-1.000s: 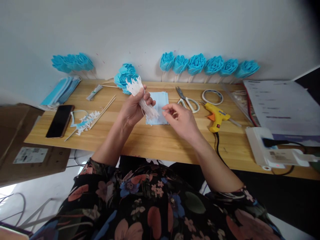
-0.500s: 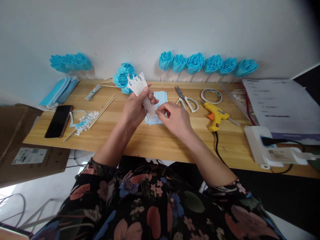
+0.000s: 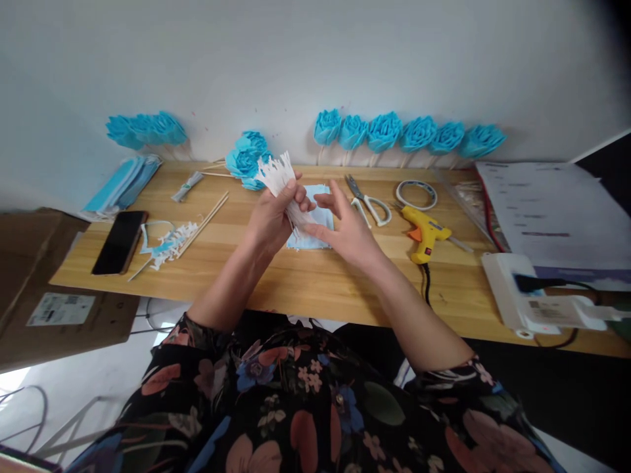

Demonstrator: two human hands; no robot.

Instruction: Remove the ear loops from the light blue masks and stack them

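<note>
My left hand is closed round a bundle of white fringed strips, held tilted above the wooden table. My right hand touches the bundle's lower end with thumb and forefinger, the other fingers spread. Under both hands lies a light blue face mask, flat on the table.
Blue paper roses lean along the wall. Scissors, a tape roll and a yellow glue gun lie to the right, with papers and a white power strip. Left: phone, sticks, mask stack, cardboard box.
My right hand came left from beside the mask to the bundle's lower end. Its fingers have now spread out. My left hand has kept its hold on the strips.
</note>
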